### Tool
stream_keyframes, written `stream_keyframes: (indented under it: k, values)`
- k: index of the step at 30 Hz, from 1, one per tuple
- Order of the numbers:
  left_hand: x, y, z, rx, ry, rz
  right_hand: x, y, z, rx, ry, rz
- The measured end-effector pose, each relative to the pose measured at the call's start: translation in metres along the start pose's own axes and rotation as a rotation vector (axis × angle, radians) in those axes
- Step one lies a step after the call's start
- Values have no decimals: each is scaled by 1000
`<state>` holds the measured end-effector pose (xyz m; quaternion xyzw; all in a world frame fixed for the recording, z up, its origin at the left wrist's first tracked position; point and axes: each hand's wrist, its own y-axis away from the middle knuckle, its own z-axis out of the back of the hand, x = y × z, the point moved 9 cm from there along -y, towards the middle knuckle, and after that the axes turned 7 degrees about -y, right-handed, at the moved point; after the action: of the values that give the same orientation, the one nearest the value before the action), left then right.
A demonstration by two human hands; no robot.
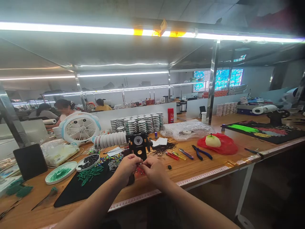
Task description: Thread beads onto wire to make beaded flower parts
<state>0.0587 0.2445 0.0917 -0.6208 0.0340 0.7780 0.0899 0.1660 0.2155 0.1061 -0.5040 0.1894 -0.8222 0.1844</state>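
Observation:
My left hand (127, 167) and my right hand (154, 168) meet above the front of the table, fingertips pinched close together. Between them is something tiny, partly hidden by the fingers and too small to name. Just behind stands a black device with a round dial (138, 140), carrying a row of white spools (111, 140) on its left side. Small red pieces (140, 171) lie below my fingertips. To the left, a black mat (71, 194) bears green tube-like pieces (88, 175), mixed coloured beads and clear beads (115, 164).
Left of the mat are a dish of black pieces (88, 162), a plate of green bits (59, 173) and a fan (81, 127). Rightward lie screwdrivers (179, 155), pliers (202, 152) and a fruit (213, 141) on red plastic. Stacked spools (149, 123) stand behind. People sit across at the left.

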Motion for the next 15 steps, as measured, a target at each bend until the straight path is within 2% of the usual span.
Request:
stream_keyframes:
  k: [2, 4, 7, 9, 12, 15]
  values:
    - [-10, 3, 3, 3, -111, -91, 21, 5, 6, -52, 214, 202]
    - [-21, 8, 8, -4, -231, -197, 38, 10, 7, -31, 374, 371]
    - [-33, 16, 12, -25, -399, -339, 54, 11, 5, 30, 446, 526]
    - [-41, 22, 11, -55, -578, -460, 55, 5, 4, 80, 403, 528]
    - [-48, 28, 2, -83, -836, -622, 44, -14, 4, 129, 239, 384]
    - [-48, 27, -4, -98, -994, -676, 27, -36, 6, 116, 113, 247]
